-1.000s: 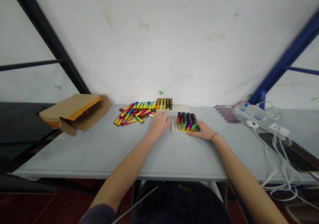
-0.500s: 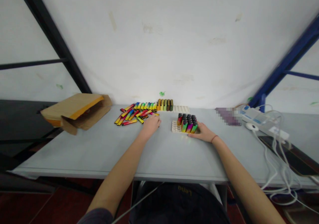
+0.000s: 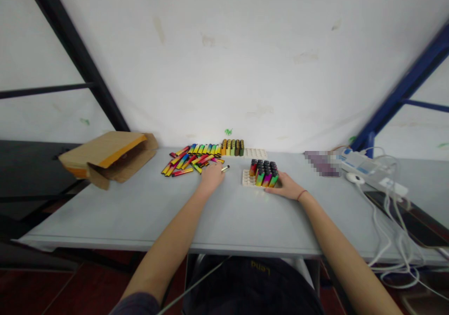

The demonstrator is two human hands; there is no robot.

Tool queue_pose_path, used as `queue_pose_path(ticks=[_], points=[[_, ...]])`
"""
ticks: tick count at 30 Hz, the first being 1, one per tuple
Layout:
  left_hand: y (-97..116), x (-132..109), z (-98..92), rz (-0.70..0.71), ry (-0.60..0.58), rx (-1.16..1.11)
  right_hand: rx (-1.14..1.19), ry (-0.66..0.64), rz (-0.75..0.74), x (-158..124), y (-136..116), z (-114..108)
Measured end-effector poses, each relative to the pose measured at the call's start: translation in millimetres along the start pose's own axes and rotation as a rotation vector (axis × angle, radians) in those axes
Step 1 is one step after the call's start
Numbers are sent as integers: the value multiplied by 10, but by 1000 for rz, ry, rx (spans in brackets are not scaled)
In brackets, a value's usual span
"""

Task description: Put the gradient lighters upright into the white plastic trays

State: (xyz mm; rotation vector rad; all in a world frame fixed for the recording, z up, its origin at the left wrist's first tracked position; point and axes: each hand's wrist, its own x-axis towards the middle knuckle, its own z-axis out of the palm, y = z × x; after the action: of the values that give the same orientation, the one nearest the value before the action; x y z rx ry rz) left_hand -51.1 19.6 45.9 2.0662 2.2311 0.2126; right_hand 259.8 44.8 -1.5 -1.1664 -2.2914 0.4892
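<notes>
Gently control the lighter (image 3: 226, 168) in your left hand (image 3: 212, 176), grip closed on it, right hand (image 3: 286, 186) spread beside the racked lighters (image 3: 266, 175).

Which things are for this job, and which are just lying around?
Probably for the job:
- lighter in left hand
- loose lighters
- front white tray
- standing lighters
- back white tray

Probably just lying about:
- power strip
- white cables
- cardboard box, perhaps

Seemingly a workshop: lighters (image 3: 260, 178) stand in trays (image 3: 247, 179) on a bench (image 3: 242, 221) against a scuffed wall (image 3: 245, 62).
</notes>
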Motion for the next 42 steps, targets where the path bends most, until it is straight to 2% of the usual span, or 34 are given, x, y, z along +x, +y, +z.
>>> queue_pose_path(ticks=[4,6,8,12,15,18,23,27,36,42], points=[[-8,31,65,83,12,-29,-2,-6,4,2,2,-2],[7,49,74,98,40,-123,-4,-8,3,2,0,-5],[37,68,77,101,79,-313,-7,-10,0,0,-5,-9],[134,84,102,77,121,-870,-5,-3,5,-2,-12,-10],[220,65,135,64,55,-1200,4,11,2,-1,-8,-7],[291,34,150,75,-15,-1380,10,13,0,0,3,0],[347,-18,144,65,45,-1483,-2,6,-2,3,14,5],[366,-51,130,61,46,-1553,3,11,-1,5,6,1],[345,-4,96,-184,-70,-1641,-3,10,-1,-1,-13,-3],[371,-16,114,-258,32,-1595,-6,4,11,-2,-19,-8]])
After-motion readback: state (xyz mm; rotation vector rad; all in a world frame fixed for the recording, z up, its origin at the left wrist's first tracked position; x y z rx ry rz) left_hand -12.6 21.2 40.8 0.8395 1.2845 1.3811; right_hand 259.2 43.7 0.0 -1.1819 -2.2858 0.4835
